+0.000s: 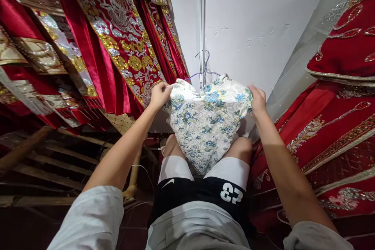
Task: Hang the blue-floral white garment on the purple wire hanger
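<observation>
In front of my legs hangs a white garment with a blue, green and yellow floral pattern, spread wide at the shoulders. A thin purple hanger sits inside it, its hook showing above the collar. My left hand pinches the left shoulder edge between thumb and fingers. At the opposite side my right hand grips the edge of the right sleeve, its fingertips partly hidden behind the cloth. The garment's lower end falls between my knees.
Red costumes with gold and silver embroidery hang on the left. More red beaded garments hang on the right. A slatted wooden chair stands low at left. A white wall with a vertical metal strip is ahead.
</observation>
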{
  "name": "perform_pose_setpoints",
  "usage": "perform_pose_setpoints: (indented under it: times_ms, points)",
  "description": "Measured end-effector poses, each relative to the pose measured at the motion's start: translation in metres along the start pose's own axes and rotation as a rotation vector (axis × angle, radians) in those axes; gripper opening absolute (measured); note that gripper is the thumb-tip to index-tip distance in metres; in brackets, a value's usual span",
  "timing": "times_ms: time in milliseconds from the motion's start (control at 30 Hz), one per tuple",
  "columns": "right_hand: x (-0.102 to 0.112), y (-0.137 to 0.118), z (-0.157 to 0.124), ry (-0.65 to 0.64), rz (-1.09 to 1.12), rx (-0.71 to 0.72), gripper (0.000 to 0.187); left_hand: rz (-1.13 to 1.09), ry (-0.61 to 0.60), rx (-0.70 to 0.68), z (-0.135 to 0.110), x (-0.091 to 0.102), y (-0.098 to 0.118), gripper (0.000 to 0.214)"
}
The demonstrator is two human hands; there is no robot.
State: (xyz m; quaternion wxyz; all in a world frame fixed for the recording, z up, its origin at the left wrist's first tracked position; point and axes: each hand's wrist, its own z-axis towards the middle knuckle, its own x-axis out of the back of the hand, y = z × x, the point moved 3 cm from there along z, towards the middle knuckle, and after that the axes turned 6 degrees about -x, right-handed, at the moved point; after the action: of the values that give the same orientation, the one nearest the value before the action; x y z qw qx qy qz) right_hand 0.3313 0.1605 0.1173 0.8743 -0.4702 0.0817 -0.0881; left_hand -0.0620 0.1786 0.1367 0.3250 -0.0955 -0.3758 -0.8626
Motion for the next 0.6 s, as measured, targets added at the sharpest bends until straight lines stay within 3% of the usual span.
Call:
perform_pose_setpoints:
  times_ms: [100, 267, 433, 600]
  points:
    - [0.005, -0.007, 0.002, 0.069, 0.146, -0.030, 0.047, -0.005, 0.060, -0.088, 0.010, -0.010, 0.018, 0.011]
    - [-0.009, -0.018, -0.010, 0.112, 0.161, -0.010, 0.046, -0.083, -0.041, -0.200, 0.014, -0.033, 0.048, 0.036]
    - [-0.019, -0.020, -0.009, 0.175, 0.199, -0.023, 0.049, -0.242, -0.105, -0.305, -0.002, -0.036, 0.055, 0.053]
    - [-0.017, -0.045, -0.037, 0.268, 0.239, -0.049, 0.042, 0.042, -0.173, -0.485, -0.013, -0.030, 0.052, 0.087]
